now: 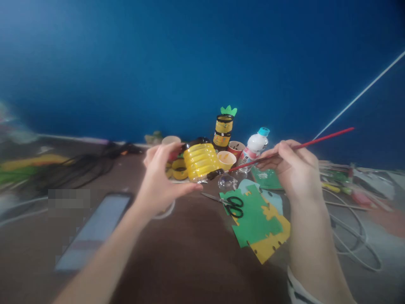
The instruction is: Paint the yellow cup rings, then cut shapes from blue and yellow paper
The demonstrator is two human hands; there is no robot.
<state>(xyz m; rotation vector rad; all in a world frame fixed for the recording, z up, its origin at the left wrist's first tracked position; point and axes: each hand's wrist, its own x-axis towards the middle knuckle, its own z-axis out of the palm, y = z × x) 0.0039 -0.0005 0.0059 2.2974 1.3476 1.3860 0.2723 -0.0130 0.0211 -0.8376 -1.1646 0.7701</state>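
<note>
My left hand grips a ribbed plastic bottle piece painted yellow, tilted on its side, with a black band at its far left end. Between the fingers of my right hand is a paintbrush with a red handle. Its dark bristles lie at the lower right end of the yellow piece, touching it or very close. Just behind stand a paper cup with yellow inside and a red cup with dark marks inside.
A yellow-and-black banded container with a green paper crown stands at the back, beside a white bottle with a blue cap. Black-handled scissors rest on cut green and yellow paper. A phone lies left; cables lie right.
</note>
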